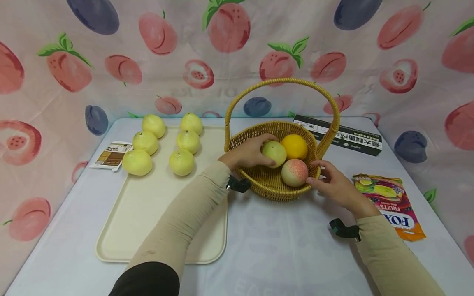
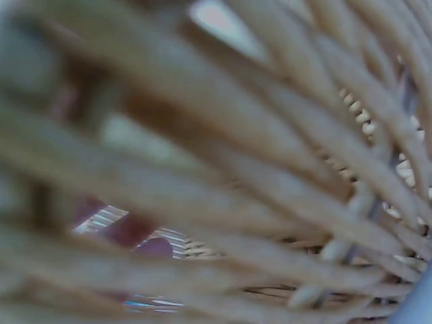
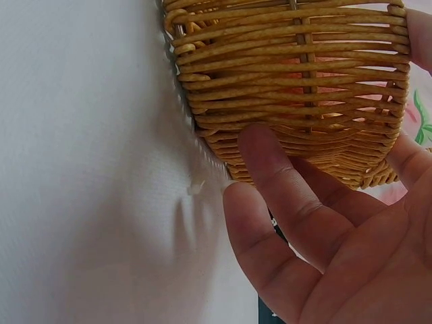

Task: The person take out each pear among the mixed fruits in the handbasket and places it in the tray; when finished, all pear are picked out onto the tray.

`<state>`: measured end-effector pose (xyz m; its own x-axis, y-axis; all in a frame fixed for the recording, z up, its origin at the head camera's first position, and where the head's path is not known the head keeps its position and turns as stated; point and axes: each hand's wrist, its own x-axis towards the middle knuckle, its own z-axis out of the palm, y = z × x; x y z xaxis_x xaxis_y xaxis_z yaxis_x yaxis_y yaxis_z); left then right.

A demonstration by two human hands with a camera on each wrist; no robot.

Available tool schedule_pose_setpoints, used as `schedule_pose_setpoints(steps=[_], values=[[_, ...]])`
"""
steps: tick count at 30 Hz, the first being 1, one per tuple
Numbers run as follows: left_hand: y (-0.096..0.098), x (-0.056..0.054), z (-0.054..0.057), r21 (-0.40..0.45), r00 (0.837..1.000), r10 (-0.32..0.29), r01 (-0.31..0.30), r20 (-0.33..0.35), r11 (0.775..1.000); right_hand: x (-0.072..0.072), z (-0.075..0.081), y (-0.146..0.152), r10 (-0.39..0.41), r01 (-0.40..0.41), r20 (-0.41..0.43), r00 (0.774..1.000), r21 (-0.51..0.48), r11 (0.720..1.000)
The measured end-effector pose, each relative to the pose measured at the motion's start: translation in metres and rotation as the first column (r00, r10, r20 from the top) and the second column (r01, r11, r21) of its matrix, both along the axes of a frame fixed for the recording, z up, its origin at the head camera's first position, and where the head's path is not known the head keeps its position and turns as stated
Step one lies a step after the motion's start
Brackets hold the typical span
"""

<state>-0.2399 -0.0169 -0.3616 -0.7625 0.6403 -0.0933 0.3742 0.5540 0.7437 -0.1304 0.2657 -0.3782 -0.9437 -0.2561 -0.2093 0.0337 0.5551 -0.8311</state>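
Observation:
In the head view, my left hand [image 1: 252, 152] reaches over the near-left rim of a wicker basket [image 1: 274, 193] and grips a round yellow-green fruit [image 1: 274, 153] inside it. An orange [image 1: 295, 146] and a pink-and-cream peach [image 1: 294, 172] lie beside that fruit in the basket. My right hand [image 1: 335, 187] holds the basket's right rim, thumb at the edge; in the right wrist view its fingers [image 3: 290, 189] lie against the woven outer wall. Blurred basket weave [image 2: 236, 155] fills the left wrist view and hides most of the left hand.
Several similar yellow-green fruits [image 1: 182, 162] stand in two rows on a cream tray [image 1: 148, 230] at left. A small packet [image 1: 112, 155] lies beside it. Behind the basket is a black pasta box [image 1: 344, 137]; a colourful candy bag [image 1: 394, 205] lies at right.

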Motion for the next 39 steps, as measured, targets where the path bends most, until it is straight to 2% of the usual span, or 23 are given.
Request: schedule_pose_setpoints(steps=[4, 7, 10, 13, 17, 22, 27, 31, 35, 39], values=[[-0.004, 0.004, 0.007, 0.014, 0.999, 0.0, 0.0, -0.044, 1.0, -0.002, -0.001, 0.0, 0.001, -0.001, 0.014, 1.0, -0.014, 1.0], [-0.006, 0.01, 0.018, 0.023, 0.992, -0.007, 0.01, -0.125, 1.0, -0.002, -0.002, 0.0, 0.003, -0.002, 0.011, 1.0, -0.014, 1.0], [-0.01, 0.016, 0.03, 0.04, 0.972, -0.004, 0.014, -0.234, 0.999, -0.002, -0.002, 0.0, 0.001, -0.001, 0.005, 1.0, -0.012, 1.0], [-0.016, 0.025, 0.039, 0.051, 0.956, 0.001, 0.014, -0.295, 0.999, -0.002, -0.002, 0.0, 0.001, -0.001, 0.005, 1.0, -0.006, 1.0], [-0.03, 0.038, 0.046, 0.069, 0.958, 0.01, 0.01, -0.286, 0.998, -0.002, -0.003, 0.0, 0.001, -0.001, 0.011, 1.0, 0.0, 1.0], [-0.053, 0.058, 0.051, 0.034, 0.959, 0.031, -0.022, -0.281, 0.999, -0.002, -0.002, 0.0, 0.005, -0.005, 0.013, 1.0, 0.002, 1.0], [-0.077, 0.076, 0.055, 0.012, 0.94, 0.055, -0.053, -0.338, 0.998, -0.001, 0.0, 0.0, 0.005, -0.005, 0.003, 1.0, 0.008, 1.0], [-0.096, 0.087, 0.058, 0.053, 0.924, 0.082, -0.067, -0.372, 0.996, -0.001, 0.001, 0.0, 0.008, -0.008, -0.002, 1.0, 0.012, 1.0], [-0.112, 0.096, 0.062, 0.085, 0.917, 0.112, -0.085, -0.383, 0.993, -0.001, 0.0, 0.001, 0.008, -0.008, 0.001, 1.0, 0.02, 1.0], [-0.129, 0.102, 0.063, 0.071, 0.914, 0.145, -0.127, -0.38, 0.989, -0.002, -0.003, 0.001, 0.003, -0.003, 0.011, 1.0, 0.022, 1.0]])
